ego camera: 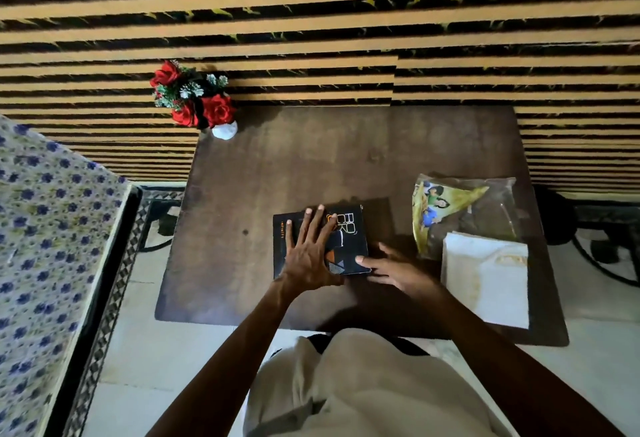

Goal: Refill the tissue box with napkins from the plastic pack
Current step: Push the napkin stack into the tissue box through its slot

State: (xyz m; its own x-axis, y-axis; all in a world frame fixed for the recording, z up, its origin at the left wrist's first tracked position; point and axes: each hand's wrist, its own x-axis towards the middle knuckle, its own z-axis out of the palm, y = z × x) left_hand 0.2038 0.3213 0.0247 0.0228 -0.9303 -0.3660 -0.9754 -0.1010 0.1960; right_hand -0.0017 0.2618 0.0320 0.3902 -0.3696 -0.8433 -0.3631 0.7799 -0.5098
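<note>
A black tissue box [349,228] with orange and white print lies flat on the dark wooden table [277,166], near its front middle. My left hand [308,253] rests flat on top of the box with fingers spread. My right hand [391,268] touches the box's near right corner, fingers apart, thumb on the lid. To the right lies a clear plastic pack [460,211] with a yellow-green printed side. A stack of white napkins [485,280] sticks out of the pack toward the table's front right edge.
A small white vase of red artificial roses [197,100] stands at the table's back left corner. A striped wall runs behind. A bed with a blue-flowered cover [45,228] is at the left, and a dark metal frame [606,239] at the right.
</note>
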